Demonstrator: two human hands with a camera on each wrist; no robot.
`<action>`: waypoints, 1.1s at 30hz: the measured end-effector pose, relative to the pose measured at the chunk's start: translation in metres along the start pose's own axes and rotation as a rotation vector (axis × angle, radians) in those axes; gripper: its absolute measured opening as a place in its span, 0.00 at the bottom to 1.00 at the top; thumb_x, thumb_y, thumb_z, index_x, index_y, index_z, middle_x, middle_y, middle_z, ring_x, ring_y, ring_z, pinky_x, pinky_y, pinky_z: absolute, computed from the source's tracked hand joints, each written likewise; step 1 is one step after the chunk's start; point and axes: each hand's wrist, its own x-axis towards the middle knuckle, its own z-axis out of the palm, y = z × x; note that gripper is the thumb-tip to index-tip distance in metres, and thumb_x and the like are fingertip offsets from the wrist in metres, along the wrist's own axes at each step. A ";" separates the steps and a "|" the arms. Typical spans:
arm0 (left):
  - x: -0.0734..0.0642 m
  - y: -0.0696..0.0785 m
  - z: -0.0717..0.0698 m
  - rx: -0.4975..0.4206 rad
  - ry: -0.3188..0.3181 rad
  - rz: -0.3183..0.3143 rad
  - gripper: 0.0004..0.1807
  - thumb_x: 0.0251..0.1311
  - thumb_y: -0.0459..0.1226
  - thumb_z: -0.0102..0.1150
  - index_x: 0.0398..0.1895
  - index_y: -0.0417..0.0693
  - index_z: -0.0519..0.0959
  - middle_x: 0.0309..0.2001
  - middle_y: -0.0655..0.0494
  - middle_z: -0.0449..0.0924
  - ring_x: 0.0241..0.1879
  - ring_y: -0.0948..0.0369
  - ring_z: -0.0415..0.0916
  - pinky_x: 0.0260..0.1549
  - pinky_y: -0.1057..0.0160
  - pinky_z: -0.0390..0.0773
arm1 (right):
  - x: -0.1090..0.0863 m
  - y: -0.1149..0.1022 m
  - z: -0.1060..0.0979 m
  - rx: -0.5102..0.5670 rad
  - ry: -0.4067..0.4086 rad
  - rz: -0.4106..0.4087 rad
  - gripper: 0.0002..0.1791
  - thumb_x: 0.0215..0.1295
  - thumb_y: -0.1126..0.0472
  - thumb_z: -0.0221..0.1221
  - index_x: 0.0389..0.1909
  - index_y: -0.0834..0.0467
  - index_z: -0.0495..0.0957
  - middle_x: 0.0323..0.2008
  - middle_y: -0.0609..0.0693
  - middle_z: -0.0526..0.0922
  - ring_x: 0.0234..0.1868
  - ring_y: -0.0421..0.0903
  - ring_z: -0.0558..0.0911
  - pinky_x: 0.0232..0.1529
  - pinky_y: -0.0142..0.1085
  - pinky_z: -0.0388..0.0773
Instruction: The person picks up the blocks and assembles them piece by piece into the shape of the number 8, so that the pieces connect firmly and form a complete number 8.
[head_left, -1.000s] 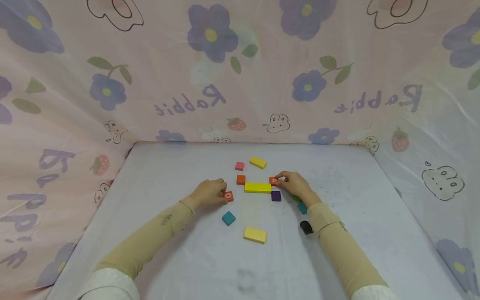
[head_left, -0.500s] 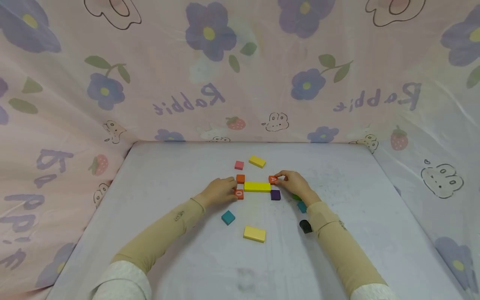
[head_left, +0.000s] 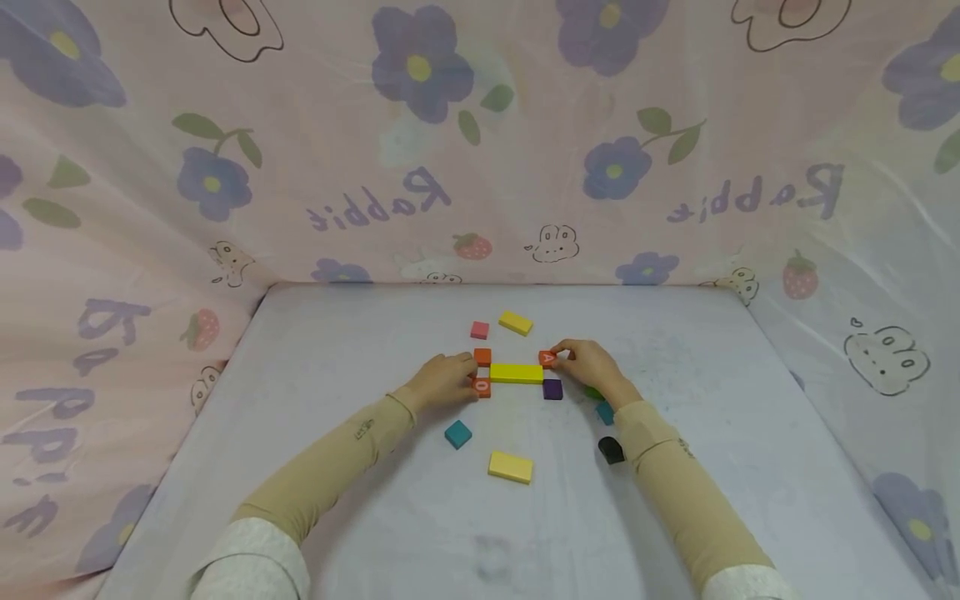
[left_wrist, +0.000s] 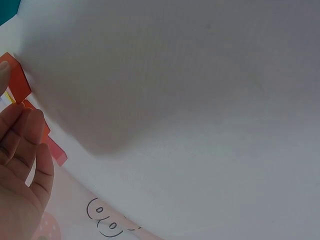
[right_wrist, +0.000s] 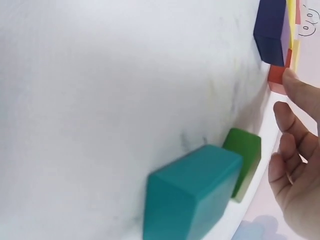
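Note:
At the left end of a long yellow block (head_left: 516, 374), my left hand (head_left: 444, 381) pinches an orange block lettered O (head_left: 482, 387) between thumb and fingers. In the left wrist view, the thumb lies on that block's side and the fingertips are at its end. A plain orange block (head_left: 482, 357) sits just beyond it, by the fingertips. My right hand (head_left: 592, 367) pinches an orange block lettered A (head_left: 547, 359) at the yellow block's right end. A dark purple block (head_left: 552, 389) stands at the near right corner; the right wrist view shows its side (right_wrist: 271, 32).
A pink block (head_left: 480, 330) and a yellow block (head_left: 516, 323) lie farther back. Nearer are a teal block (head_left: 458, 434) and a pale yellow block (head_left: 511, 467). Beside my right wrist are a green block (right_wrist: 243, 155), another teal block (right_wrist: 192, 190) and a black piece (head_left: 611, 450).
My left hand has slid the O block right to the yellow block's near left corner, in front of the plain orange block. My right hand stays at the A block.

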 end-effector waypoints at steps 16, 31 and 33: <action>0.004 -0.001 0.001 -0.019 -0.045 -0.036 0.16 0.54 0.47 0.64 0.42 0.48 0.77 0.35 0.58 0.76 0.32 0.62 0.69 0.37 0.65 0.71 | 0.002 -0.002 0.002 -0.017 0.018 -0.047 0.18 0.65 0.54 0.55 0.53 0.56 0.77 0.38 0.56 0.80 0.32 0.47 0.72 0.34 0.35 0.69; 0.004 -0.003 0.006 -0.036 -0.032 -0.039 0.15 0.54 0.47 0.64 0.39 0.49 0.76 0.32 0.59 0.74 0.30 0.63 0.67 0.33 0.66 0.69 | -0.029 0.025 -0.018 0.068 0.035 -0.038 0.15 0.64 0.54 0.56 0.45 0.59 0.79 0.35 0.54 0.77 0.33 0.48 0.71 0.32 0.35 0.67; 0.004 -0.003 0.006 -0.045 -0.027 -0.040 0.15 0.54 0.47 0.64 0.38 0.49 0.76 0.32 0.59 0.74 0.30 0.63 0.67 0.33 0.66 0.68 | -0.034 0.032 -0.022 0.072 0.024 -0.027 0.16 0.63 0.53 0.56 0.44 0.60 0.79 0.35 0.54 0.76 0.34 0.47 0.71 0.31 0.35 0.67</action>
